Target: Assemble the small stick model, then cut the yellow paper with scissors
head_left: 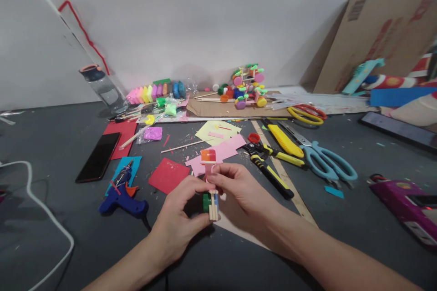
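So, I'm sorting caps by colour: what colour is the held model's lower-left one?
That cap is green; it shows best in the head view.

Both forearms (pixel 136 259) angle inward; left grip (pixel 179 207) and right grip (pixel 244 191) pinch close together

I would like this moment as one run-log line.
left hand: holding wooden-stick model with coloured round caps; right hand: pinching its pink part; blue plastic glue gun: left of hands

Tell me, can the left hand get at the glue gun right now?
Likely yes: the glue gun lies close beside the left hand, with nothing seen standing between. That hand holds a small model, though, so it would probably need to let go first.
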The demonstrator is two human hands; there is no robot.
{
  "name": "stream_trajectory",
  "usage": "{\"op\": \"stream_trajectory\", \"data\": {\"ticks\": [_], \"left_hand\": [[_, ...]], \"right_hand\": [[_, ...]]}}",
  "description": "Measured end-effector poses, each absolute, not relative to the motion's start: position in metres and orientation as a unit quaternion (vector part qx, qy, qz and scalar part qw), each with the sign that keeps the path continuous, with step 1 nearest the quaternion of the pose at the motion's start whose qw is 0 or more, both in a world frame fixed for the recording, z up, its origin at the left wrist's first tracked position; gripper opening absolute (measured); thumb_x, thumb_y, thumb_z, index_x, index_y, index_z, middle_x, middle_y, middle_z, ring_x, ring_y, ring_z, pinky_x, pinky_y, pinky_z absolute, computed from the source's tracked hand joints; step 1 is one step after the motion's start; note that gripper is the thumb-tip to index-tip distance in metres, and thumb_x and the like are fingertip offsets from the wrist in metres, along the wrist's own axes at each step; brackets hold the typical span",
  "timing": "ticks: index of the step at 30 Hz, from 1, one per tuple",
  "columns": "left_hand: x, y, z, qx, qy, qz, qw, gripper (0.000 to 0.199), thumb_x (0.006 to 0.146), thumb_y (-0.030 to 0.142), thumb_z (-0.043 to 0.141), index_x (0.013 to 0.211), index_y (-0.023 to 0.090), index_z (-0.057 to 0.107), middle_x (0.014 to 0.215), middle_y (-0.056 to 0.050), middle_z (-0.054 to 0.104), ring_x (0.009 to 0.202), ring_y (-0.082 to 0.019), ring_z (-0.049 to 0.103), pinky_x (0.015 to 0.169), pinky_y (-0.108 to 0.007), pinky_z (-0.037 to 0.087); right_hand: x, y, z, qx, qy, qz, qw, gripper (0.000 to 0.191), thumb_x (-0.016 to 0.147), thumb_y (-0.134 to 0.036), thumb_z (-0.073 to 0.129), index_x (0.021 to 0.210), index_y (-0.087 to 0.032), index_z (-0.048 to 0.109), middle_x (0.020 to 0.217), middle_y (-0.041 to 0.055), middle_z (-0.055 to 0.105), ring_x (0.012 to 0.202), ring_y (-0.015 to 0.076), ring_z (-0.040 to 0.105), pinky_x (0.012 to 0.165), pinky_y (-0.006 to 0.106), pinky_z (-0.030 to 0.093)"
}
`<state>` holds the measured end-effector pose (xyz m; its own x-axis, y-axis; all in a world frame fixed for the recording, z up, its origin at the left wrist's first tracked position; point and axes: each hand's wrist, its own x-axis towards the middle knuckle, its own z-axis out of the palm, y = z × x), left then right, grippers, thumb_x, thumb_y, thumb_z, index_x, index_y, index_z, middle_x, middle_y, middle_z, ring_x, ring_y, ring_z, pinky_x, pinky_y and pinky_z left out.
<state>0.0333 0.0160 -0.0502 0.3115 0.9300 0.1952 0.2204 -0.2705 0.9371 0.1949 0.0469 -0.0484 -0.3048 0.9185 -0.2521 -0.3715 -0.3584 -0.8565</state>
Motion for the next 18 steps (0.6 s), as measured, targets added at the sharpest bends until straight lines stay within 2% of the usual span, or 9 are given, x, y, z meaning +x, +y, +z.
{"op": "stream_trajectory", "data": {"ticks": [10, 16, 18], "left_hand": [[0.035, 0.018, -0.053, 0.664, 0.439, 0.391, 0.462, 0.045, 0.07, 0.001, 0.069, 0.105, 0.03, 0.065, 0.105, 0.005, 0.069, 0.1, -0.013, 0.062, 0.092, -0.023, 0.043], [0.033, 0.017, -0.05, 0.643, 0.46, 0.387, 0.475, 0.041, 0.068, 0.003, 0.072, 0.1, 0.028, 0.068, 0.102, 0.005, 0.07, 0.098, -0.014, 0.062, 0.09, -0.023, 0.044], [0.033, 0.017, -0.049, 0.634, 0.47, 0.388, 0.476, 0.039, 0.068, 0.005, 0.073, 0.1, 0.027, 0.067, 0.101, 0.004, 0.07, 0.097, -0.014, 0.062, 0.088, -0.023, 0.045]], "right_hand": [[0.193, 0.045, -0.058, -0.406, -0.368, 0.704, 0.451, 0.026, 0.069, -0.036, 0.077, 0.069, -0.016, 0.061, 0.068, -0.0012, 0.053, 0.062, 0.0107, 0.045, 0.061, 0.026, 0.036], [0.203, 0.052, -0.055, -0.434, -0.46, 0.656, 0.413, 0.025, 0.078, -0.038, 0.068, 0.071, -0.015, 0.062, 0.066, -0.0011, 0.053, 0.057, 0.0096, 0.042, 0.054, 0.024, 0.031], [0.211, 0.055, -0.046, -0.448, -0.511, 0.613, 0.402, 0.026, 0.082, -0.035, 0.066, 0.066, -0.015, 0.062, 0.062, -0.0017, 0.052, 0.056, 0.0097, 0.042, 0.053, 0.024, 0.03]]}}
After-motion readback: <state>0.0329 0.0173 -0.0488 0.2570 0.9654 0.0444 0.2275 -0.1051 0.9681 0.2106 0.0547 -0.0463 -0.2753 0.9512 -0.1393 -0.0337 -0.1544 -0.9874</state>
